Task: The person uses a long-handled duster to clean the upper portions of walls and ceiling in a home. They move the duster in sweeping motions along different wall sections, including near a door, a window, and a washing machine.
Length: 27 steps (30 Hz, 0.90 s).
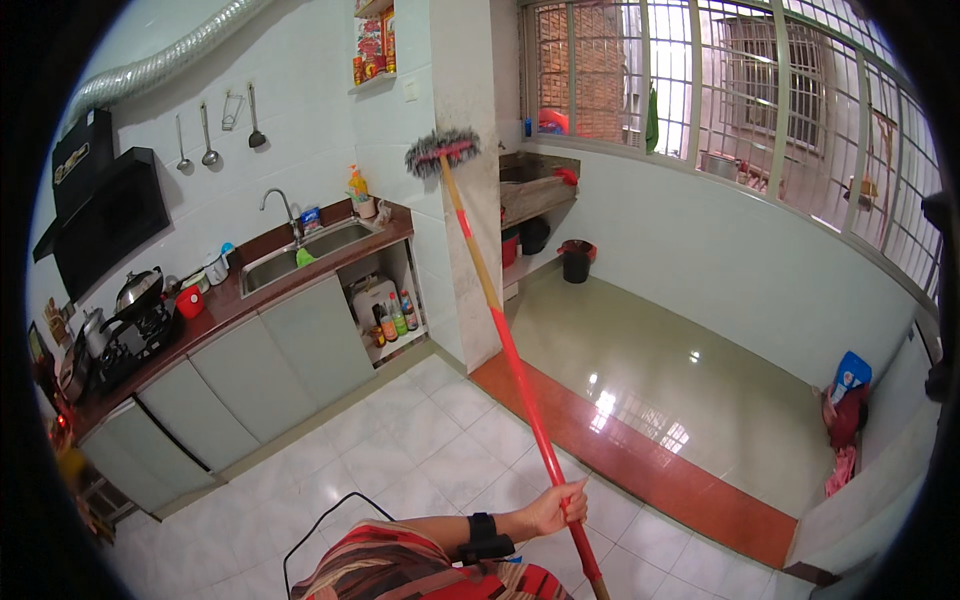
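Observation:
My left hand [559, 508] grips the red-wrapped part of a long pole [517, 360], which has bare wooden stretches. At the pole's far end, a grey fluffy duster head [442, 152] with a pinkish-red base is raised in front of the tiled wall pillar [466, 247]. Whether the fluff touches the pillar cannot be made out. A black strap with a small device [484, 538] circles my left wrist. The pole's near end runs out at the bottom edge. My right hand is out of view.
On the left, a counter holds a double sink [307, 255], a gas stove [139, 345] and a red cup [190, 301]. Bottles [394, 319] stand in the open cabinet. A reddish raised strip [637, 465] borders the shiny floor, where a black bin [577, 261] stands.

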Each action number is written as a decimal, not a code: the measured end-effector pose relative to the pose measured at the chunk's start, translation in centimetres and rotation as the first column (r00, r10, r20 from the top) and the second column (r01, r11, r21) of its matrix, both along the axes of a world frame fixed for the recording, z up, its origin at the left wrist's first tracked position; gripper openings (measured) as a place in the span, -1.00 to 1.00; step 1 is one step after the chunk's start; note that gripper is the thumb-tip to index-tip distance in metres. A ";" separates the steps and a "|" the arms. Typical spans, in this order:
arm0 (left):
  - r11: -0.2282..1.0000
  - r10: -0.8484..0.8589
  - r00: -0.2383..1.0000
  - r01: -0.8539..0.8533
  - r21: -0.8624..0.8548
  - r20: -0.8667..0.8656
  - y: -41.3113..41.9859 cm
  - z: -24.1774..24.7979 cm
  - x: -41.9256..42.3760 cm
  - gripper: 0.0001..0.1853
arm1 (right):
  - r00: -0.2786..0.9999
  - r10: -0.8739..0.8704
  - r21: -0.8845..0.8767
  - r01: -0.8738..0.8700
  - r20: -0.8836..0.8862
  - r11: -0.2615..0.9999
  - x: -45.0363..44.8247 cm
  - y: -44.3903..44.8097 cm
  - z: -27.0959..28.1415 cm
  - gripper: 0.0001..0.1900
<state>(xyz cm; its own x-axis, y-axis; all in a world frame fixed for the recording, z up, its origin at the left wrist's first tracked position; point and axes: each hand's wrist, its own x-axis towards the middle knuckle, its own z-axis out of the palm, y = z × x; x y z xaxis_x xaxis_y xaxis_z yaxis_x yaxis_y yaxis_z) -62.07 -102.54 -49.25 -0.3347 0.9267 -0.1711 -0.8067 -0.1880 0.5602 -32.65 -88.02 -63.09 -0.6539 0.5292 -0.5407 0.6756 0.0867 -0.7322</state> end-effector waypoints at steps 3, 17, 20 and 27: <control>0.994 0.002 0.997 0.007 -0.110 0.079 -0.2 -2.4 2.0 -0.54 | 1.000 -0.005 0.001 0.005 -0.007 1.000 0.3 0.1 -0.2 -0.68; 0.984 -0.131 0.989 0.138 -0.115 0.071 3.8 -0.7 9.2 -0.53 | 0.993 -0.106 0.022 0.107 -0.047 0.994 9.6 -0.2 -0.5 -0.71; 0.976 -0.205 0.977 0.208 -0.056 0.058 6.0 1.0 11.5 -0.54 | 0.983 -0.174 0.027 0.175 -0.054 0.984 13.3 -0.6 -0.5 -0.71; 0.865 -0.497 0.868 0.494 0.087 0.009 9.2 2.1 17.2 -0.54 | 0.842 -0.537 0.042 0.539 -0.052 0.841 22.6 -7.7 1.1 -0.72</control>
